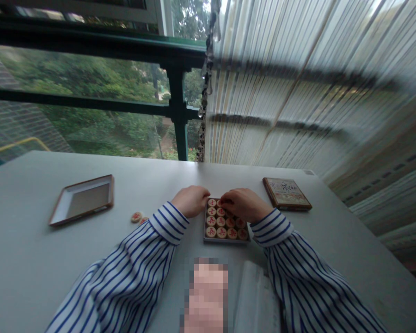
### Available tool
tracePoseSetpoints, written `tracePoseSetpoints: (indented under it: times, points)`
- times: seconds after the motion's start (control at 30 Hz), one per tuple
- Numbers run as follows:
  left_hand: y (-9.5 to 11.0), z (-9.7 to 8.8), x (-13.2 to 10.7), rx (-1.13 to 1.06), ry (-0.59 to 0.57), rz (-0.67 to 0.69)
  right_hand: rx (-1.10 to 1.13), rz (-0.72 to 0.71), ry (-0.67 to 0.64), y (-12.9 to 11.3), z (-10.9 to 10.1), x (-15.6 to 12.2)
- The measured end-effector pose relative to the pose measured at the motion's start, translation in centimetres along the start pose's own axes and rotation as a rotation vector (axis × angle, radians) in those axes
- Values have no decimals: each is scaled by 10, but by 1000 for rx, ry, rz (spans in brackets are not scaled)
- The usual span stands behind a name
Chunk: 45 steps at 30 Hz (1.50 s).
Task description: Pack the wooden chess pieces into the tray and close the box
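In front of me lies a shallow box (pixel 225 240) holding rows of round wooden Chinese chess pieces (pixel 221 222) with red characters. My left hand (pixel 190 201) is curled at the box's far left corner, its fingertips closed on the edge. Over the far rows, my right hand (pixel 245 203) has its fingers bent and pinched on a Chinese chess piece (pixel 219 202), which shows partly beside the fingertips. That hand hides several pieces on the right. Left of my left cuff, two loose pieces (pixel 136 217) rest on the table, one partly covered by the sleeve.
An open box lid or tray (pixel 113 196) lies on the white table (pixel 90 259) at left. At right is a closed box with a decorated cover (pixel 287 193). A clear plastic-like item (pixel 256 296) lies near my right forearm. Behind stand a green-framed window (pixel 178 106) and a string curtain (pixel 263 92).
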State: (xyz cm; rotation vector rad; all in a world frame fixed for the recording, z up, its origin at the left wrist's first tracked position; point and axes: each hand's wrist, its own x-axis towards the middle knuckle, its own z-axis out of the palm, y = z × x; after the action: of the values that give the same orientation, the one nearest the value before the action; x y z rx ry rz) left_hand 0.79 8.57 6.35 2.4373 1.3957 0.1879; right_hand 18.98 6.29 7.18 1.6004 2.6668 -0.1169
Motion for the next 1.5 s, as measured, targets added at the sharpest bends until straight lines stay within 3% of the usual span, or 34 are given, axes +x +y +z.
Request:
tracePoseSetpoints:
  times: [1.5]
  points:
    - [-2, 0, 0, 1, 12, 9, 9, 27, -4, 1, -5, -2]
